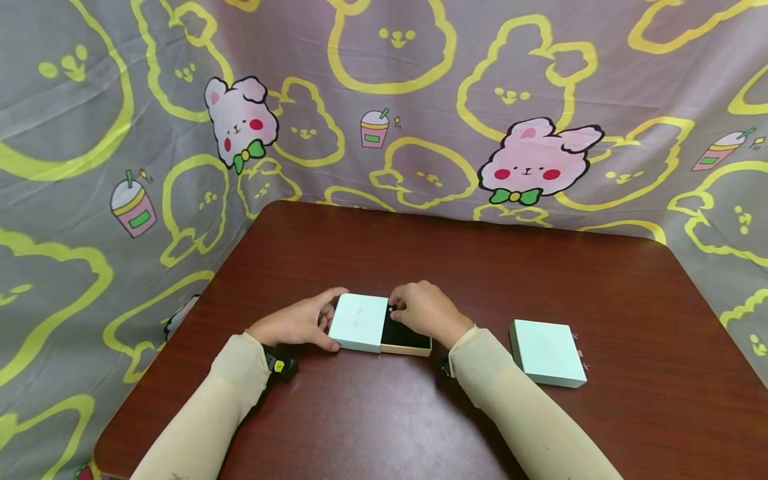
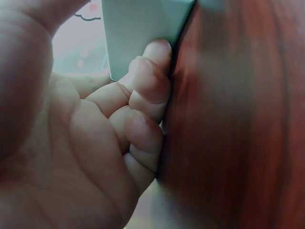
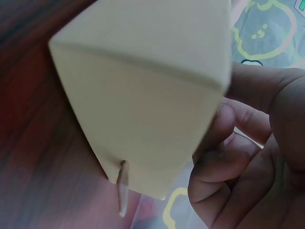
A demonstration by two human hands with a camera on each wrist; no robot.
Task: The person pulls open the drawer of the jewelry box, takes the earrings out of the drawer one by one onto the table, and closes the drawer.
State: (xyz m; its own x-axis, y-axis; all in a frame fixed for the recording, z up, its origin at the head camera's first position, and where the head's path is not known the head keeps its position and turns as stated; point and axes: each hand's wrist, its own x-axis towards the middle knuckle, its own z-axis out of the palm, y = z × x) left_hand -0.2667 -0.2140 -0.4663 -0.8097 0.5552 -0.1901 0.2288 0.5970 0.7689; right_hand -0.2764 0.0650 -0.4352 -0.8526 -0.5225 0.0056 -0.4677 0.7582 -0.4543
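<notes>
A pale mint slide-out jewelry box (image 1: 360, 323) lies on the table, its cream drawer (image 1: 408, 349) pulled out to the right. Black lining (image 1: 397, 335) shows inside the drawer. My left hand (image 1: 303, 323) grips the mint sleeve at its left end, thumb at the near corner and index finger at the far one; the other fingers curl against the end. Over the open drawer, my right hand (image 1: 429, 312) pinches a small shiny piece (image 1: 393, 309) between thumb and fingertips; I cannot tell its kind. In the right wrist view, a ribbon tab (image 3: 123, 188) sticks out of the drawer's end.
To the right, beside my right forearm, sits a second mint box (image 1: 547, 352) with small bits poking out at its right side. The brown table (image 1: 360, 247) runs back to a patterned cloth (image 1: 420, 113) that hangs behind it and along the left.
</notes>
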